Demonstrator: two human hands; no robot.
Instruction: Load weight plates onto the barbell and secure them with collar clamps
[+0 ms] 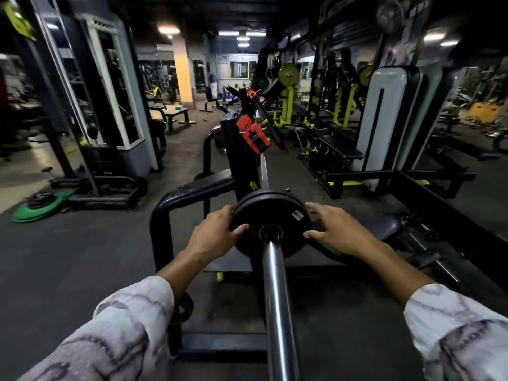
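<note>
Gym floor — dark rubber, carrying all that follows.

Bench rack, black tubing, standing at the middle of the floor; we see its upright rising behind the plates.

Barbell, chrome sleeve running from the bottom edge of the view up into the rack.

Green plate with smaller dark plates stacked on it, lying flat toward the floor's left edge.

Weight plates, black, threaded on the sleeve near its inner end; we count two rims, close together.

Left hand, thumb on the near plate's face and fingers curled round its left rim — a grip.

Right hand, fingers spread; thumb tip touches the plate's right rim, the other fingers are apart from it.

Red collar clamps, two, up on the rack beyond the plates; what they sit on we cannot tell.
</note>
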